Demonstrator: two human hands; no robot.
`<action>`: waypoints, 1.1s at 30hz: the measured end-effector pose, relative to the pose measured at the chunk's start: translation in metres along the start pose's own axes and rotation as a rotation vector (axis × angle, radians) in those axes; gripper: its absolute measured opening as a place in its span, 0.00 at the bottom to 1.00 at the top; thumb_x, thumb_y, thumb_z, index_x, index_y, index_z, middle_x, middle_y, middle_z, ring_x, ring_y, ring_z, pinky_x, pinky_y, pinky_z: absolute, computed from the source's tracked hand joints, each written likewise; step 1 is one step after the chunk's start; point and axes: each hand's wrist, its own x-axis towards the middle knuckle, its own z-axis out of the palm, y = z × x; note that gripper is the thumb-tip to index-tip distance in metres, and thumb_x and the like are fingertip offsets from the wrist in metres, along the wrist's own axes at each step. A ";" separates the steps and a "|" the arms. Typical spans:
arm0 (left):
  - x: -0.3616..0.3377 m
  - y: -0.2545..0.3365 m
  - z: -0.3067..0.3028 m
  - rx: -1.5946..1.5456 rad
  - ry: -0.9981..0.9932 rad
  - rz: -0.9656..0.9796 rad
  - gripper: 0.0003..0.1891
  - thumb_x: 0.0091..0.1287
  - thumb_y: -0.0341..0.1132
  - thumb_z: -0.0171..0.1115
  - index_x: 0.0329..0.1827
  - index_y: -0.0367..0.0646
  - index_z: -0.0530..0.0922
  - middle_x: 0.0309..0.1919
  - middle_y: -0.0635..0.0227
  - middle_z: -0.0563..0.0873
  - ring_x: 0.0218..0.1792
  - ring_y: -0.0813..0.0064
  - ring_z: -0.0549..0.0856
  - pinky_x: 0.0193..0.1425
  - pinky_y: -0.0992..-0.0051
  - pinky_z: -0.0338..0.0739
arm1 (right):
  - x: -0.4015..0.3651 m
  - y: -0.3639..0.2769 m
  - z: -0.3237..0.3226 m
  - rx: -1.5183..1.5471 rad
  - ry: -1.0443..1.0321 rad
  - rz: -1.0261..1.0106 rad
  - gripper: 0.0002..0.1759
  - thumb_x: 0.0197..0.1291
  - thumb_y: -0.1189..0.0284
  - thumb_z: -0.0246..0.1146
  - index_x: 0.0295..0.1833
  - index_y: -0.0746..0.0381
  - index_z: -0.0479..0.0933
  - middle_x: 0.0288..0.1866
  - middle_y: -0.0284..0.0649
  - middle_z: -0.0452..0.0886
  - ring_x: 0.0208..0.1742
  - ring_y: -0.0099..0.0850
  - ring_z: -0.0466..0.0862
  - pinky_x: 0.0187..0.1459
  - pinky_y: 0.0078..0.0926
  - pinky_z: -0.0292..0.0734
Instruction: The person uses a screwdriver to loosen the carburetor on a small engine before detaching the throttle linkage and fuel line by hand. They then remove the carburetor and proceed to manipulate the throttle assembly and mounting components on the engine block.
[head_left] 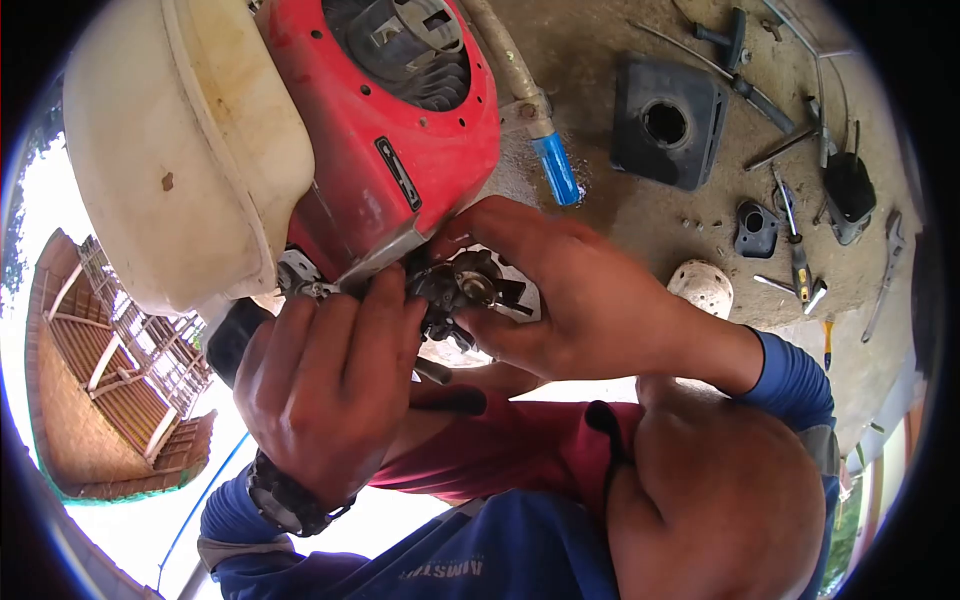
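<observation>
Your left hand (325,390), a dark watch (285,495) at its wrist, has its fingers bunched together beside a small metal part (474,290); their tips are hidden, so I cannot tell whether they grip it. Your right hand (585,295) has its thumb and fingers clamped on that part from the other side. The part sits between your hands, by the near edge of a red engine cover (335,140). It is blackish and irregular, with a round, brassy opening and short pieces jutting out. Alongside the cover is a stained cream tank (180,150). Farther off, a black box (640,155) with a round hole, a screwdriver (799,270) and a wrench (884,285) lie on the ground (590,90).
</observation>
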 end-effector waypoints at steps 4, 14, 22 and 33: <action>-0.005 -0.002 0.000 -0.072 0.119 -0.037 0.13 0.58 0.32 0.78 0.45 0.39 0.90 0.29 0.68 0.78 0.30 0.67 0.79 0.34 0.66 0.75 | 0.004 -0.003 0.008 -0.177 0.144 -0.177 0.20 0.58 0.77 0.74 0.56 0.65 0.80 0.51 0.47 0.85 0.52 0.48 0.88 0.52 0.39 0.85; -0.029 0.003 0.000 -0.115 0.227 -0.174 0.14 0.55 0.28 0.78 0.44 0.38 0.90 0.40 0.63 0.86 0.46 0.57 0.87 0.53 0.59 0.77 | 0.011 -0.031 0.007 -0.879 0.053 -0.301 0.22 0.49 0.68 0.75 0.51 0.60 0.83 0.44 0.38 0.84 0.46 0.39 0.88 0.35 0.36 0.87; -0.045 0.004 -0.003 -0.171 0.220 -0.251 0.12 0.57 0.26 0.77 0.44 0.37 0.89 0.44 0.61 0.87 0.51 0.55 0.87 0.56 0.58 0.78 | 0.016 -0.051 0.012 -1.097 0.018 -0.353 0.16 0.53 0.71 0.68 0.49 0.62 0.83 0.42 0.36 0.83 0.43 0.36 0.86 0.32 0.34 0.85; -0.057 0.002 0.012 -0.261 0.258 -0.244 0.24 0.52 0.47 0.72 0.45 0.36 0.89 0.47 0.58 0.86 0.52 0.54 0.87 0.56 0.55 0.81 | 0.027 -0.030 0.010 -1.087 0.110 -0.560 0.07 0.49 0.69 0.67 0.33 0.58 0.78 0.32 0.35 0.79 0.39 0.33 0.84 0.34 0.31 0.82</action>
